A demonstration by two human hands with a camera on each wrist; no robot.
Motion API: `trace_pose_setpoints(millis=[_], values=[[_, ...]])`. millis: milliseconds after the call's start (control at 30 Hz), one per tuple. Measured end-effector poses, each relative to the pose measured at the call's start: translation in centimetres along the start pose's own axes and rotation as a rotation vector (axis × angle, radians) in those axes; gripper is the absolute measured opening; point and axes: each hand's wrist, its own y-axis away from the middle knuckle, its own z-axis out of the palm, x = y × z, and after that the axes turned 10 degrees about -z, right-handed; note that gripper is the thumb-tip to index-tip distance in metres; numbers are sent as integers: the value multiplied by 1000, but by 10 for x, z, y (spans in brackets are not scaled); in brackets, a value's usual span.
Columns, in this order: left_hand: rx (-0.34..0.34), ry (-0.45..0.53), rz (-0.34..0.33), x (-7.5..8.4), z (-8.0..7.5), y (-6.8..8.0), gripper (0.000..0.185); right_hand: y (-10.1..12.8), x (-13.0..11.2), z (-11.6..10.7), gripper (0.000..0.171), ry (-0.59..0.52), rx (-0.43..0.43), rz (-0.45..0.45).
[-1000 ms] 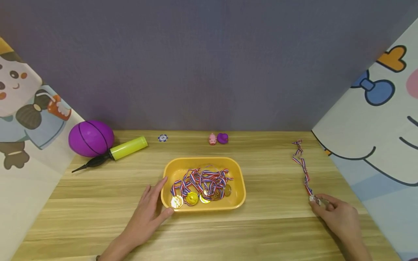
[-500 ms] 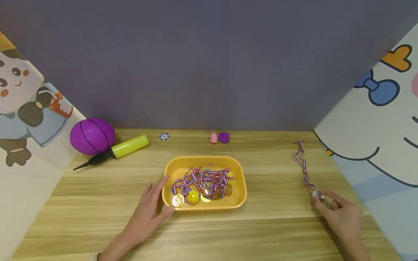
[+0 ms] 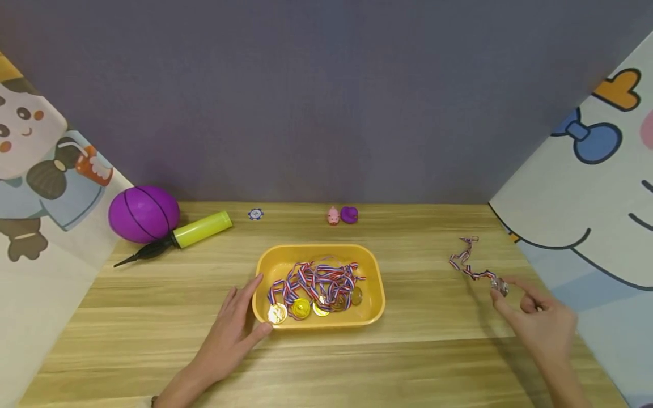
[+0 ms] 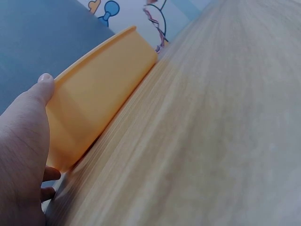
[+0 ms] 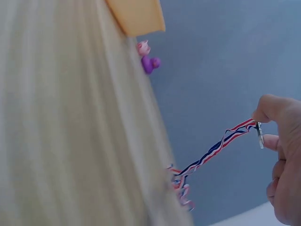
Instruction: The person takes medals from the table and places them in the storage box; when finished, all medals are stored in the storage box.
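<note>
Now one silver medal [image 3: 499, 285] pinched, right hand [image 3: 543, 326]; one tray [image 3: 374, 283].

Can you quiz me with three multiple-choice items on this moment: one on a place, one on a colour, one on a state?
1. Where is the left hand?
A. on the ball
B. against the tray's left end
C. on the pump

2. What colour is the tray?
A. yellow
B. purple
C. blue

3. How is the silver medal at the right?
A. lying in the tray
B. flat under a palm
C. pinched in the right hand, lifted, ribbon trailing to the table

Answers:
1. B, as the head and left wrist views show the fingers resting along the tray's left wall.
2. A, as both head and left wrist views show a yellow wall.
3. C, as the right wrist view shows the fingertips gripping the medal above the table with the ribbon hanging down.
</note>
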Motion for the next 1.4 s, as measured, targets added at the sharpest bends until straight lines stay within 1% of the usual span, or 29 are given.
trace_pose_setpoints(millis=[133,200,300,433,533,633,767,867,967,1200,1400], values=[[3,-3,3,0,0,0,90,-13,-16,1,27,-35,2,19],[4,-3,4,1,-1,0,90,-20,-23,2,28,-60,2,13],[4,-3,4,1,-1,0,90,-28,-32,5,29,-93,13,-31],[2,-1,3,0,0,1,90,-39,-51,9,29,-152,47,-127],[0,1,1,-1,1,1,91,-47,-68,11,28,-215,66,-205],[-1,2,-1,-1,1,1,91,-56,-82,15,28,-295,92,-257],[2,-2,0,-1,1,0,91,-66,-97,20,28,-390,124,-257],[2,-5,0,-1,1,0,92,-73,-104,24,28,-451,145,-256],[-3,-2,-5,0,1,1,91,-79,-110,29,27,-522,174,-276],[-5,-1,-13,1,0,0,91,-91,-131,37,28,-732,229,-304],[-3,-2,-6,0,0,0,91,-102,-156,41,30,-830,270,-341]])
